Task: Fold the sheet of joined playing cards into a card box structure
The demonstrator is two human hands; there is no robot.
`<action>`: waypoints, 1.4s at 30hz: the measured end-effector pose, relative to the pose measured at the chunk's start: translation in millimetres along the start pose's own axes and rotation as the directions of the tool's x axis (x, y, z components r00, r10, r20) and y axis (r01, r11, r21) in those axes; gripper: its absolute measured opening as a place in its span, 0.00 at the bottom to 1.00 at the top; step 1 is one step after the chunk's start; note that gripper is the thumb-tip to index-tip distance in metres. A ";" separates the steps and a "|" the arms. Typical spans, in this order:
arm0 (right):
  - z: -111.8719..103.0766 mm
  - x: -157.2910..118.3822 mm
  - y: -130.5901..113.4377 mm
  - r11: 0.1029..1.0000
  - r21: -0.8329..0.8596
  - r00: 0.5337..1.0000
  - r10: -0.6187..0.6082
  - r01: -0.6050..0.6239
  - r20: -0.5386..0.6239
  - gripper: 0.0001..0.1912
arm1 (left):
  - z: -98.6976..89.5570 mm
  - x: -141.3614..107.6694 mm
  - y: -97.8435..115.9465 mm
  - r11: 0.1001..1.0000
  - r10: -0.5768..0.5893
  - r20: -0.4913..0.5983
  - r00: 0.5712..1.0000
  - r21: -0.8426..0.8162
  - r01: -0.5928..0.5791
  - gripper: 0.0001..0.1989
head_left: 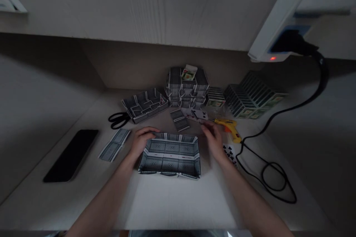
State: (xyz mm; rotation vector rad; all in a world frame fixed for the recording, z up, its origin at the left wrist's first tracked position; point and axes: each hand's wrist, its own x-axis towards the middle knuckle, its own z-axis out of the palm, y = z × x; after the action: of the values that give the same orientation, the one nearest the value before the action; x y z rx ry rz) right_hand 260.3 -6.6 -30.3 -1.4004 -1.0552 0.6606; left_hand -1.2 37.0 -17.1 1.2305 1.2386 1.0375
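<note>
An open tray made of patterned playing cards [169, 155] lies in front of me on the white desk. My left hand [142, 141] rests on its upper left corner, fingers curled over the rim. To the right of the tray, my right hand [213, 139] has its thumb and fingers close together near the tip of a yellow glue gun [232, 127]; whatever lies between them is too small to make out. Just beyond the tray are a joined card strip [179, 120] and some face-up cards [200, 114].
Behind stand a divided card tray [144, 104], a stack of card boxes [187, 90] and rows of card packs [250, 98]. Black scissors [118, 120], a card piece [114, 145] and a phone [71, 155] lie left. A black cable [278, 113] loops on the right.
</note>
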 end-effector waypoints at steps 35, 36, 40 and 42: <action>6.4 19.3 25.6 0.735 -0.660 0.977 -0.020 0.158 0.213 0.31 | 16.8 6.7 -13.9 0.995 -0.017 0.153 0.988 0.096 0.002 0.11; 7.3 21.5 26.2 0.753 -0.646 0.979 0.014 0.125 0.205 0.30 | 17.6 8.0 -15.8 0.991 -0.012 0.167 0.986 0.132 -0.010 0.10; 11.7 25.7 22.2 0.805 -0.592 0.976 0.096 0.039 0.194 0.23 | 22.7 13.9 -15.6 0.977 -0.007 0.242 0.970 0.207 -0.045 0.14; 14.3 24.7 17.2 0.790 -0.613 0.980 0.115 0.007 0.161 0.21 | 28.5 19.7 -10.8 0.954 0.082 0.256 0.963 0.261 -0.151 0.15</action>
State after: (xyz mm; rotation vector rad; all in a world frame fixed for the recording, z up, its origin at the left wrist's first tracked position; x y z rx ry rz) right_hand 261.8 23.7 -44.1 -1.9626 -1.4720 0.5156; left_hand 28.0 53.0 -31.6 1.6150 1.1557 0.7831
